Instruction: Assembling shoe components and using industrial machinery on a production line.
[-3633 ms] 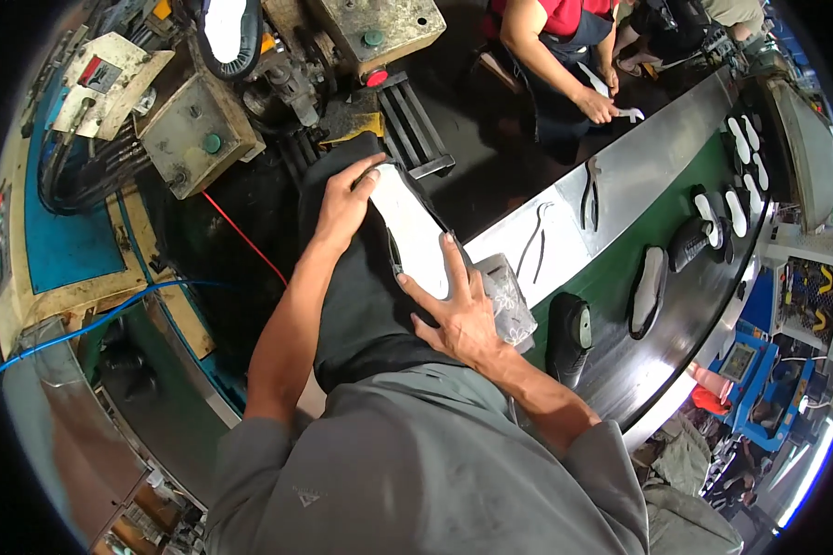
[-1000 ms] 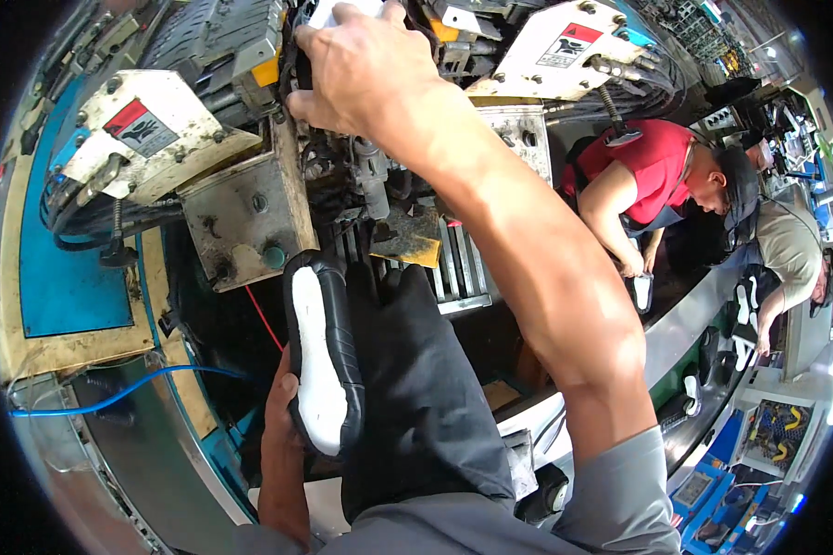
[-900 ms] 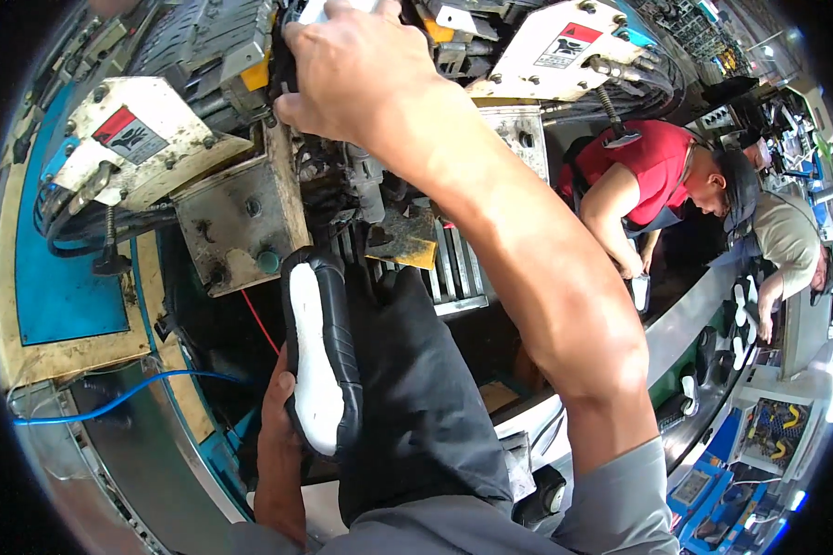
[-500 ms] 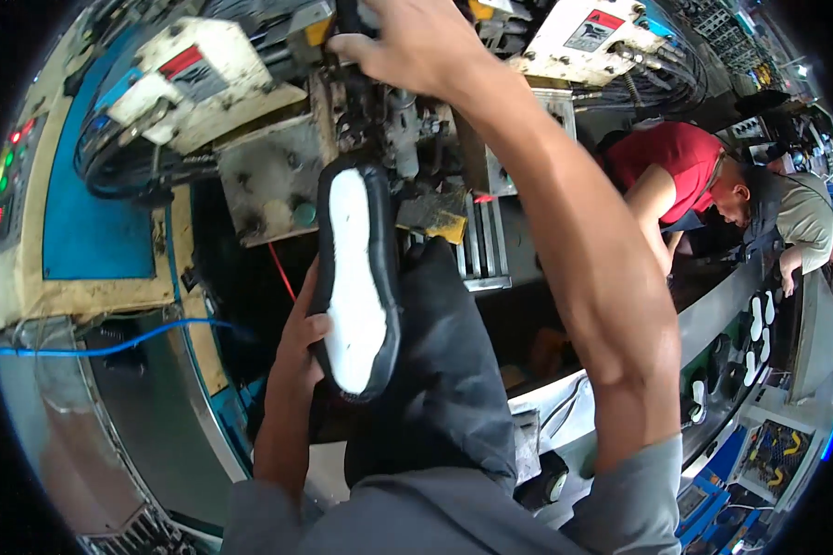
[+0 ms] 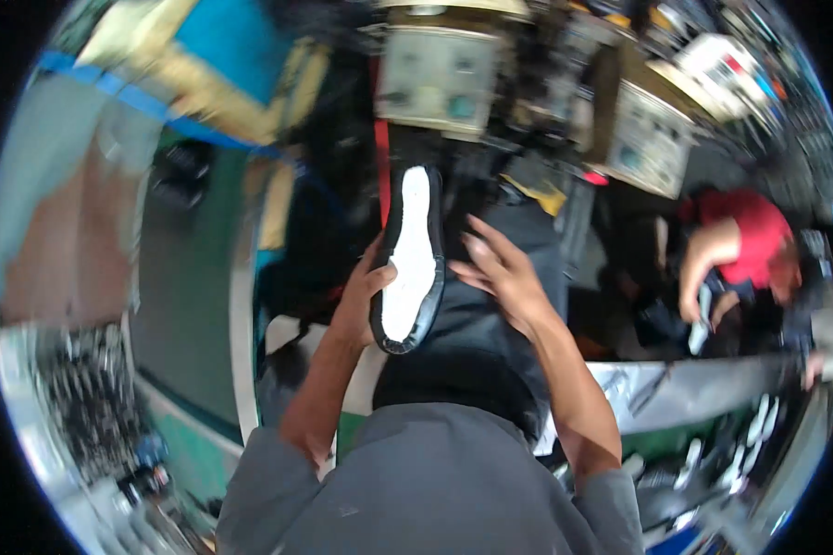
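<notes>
A black shoe [image 5: 413, 250] hangs sole-up in front of my body, its long white bottom facing me and its toe and heel pointing away and toward me. My left hand [image 5: 354, 303] grips it along the left edge, with the thumb pressed on the white bottom. Just right of the shoe, my right hand [image 5: 509, 277] is slightly blurred; its fingers are spread and touch nothing that I can see. Beneath both hands lie my dark trousers [image 5: 491, 342].
Ahead stands a machine with metal plates [image 5: 438, 79]. A green conveyor belt [image 5: 190, 287] runs along the left. At the right, a person in a red shirt [image 5: 754, 245] bends over a pale-bottomed object, near a line holding several white-bottomed shoes [image 5: 740, 458].
My right hand has come down from the machine to beside the shoe. The view has swung, so the machine now sits farther up and right. My left hand still grips the shoe.
</notes>
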Demonstrator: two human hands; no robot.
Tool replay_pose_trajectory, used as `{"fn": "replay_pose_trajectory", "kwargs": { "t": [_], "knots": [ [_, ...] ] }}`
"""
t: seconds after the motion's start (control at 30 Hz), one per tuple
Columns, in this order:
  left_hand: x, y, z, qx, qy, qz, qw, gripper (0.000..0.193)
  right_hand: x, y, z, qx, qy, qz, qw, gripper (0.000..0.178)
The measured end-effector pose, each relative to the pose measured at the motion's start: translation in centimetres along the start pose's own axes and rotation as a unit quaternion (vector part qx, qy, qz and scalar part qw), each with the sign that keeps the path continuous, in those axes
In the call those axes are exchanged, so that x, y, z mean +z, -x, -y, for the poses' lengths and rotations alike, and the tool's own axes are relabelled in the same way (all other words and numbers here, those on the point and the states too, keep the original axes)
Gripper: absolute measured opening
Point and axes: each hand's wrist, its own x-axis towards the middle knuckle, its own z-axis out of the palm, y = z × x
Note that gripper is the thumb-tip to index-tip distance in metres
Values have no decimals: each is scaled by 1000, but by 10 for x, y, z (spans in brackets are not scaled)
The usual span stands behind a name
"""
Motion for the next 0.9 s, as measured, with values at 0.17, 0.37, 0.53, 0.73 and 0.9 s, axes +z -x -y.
{"fn": "replay_pose_trajectory", "kwargs": {
  "t": [0.17,0.37,0.53,0.73,0.9],
  "knots": [
    [-138,63,-15,40,2,-249,968,72,-42,43,-77,30,1,-30,999,58],
    [-326,20,-112,169,-438,-453,757,91,-72,80,-76,-29,-34,-149,988,48],
    [-305,-85,-134,165,-458,-291,824,56,-111,148,-68,-81,59,-264,959,52],
    [-51,-149,32,72,-257,90,960,49,-200,348,-248,34,246,-640,727,43],
    [136,-108,176,41,-395,376,837,36,-60,553,-436,328,112,-679,647,74]
  ]
}}
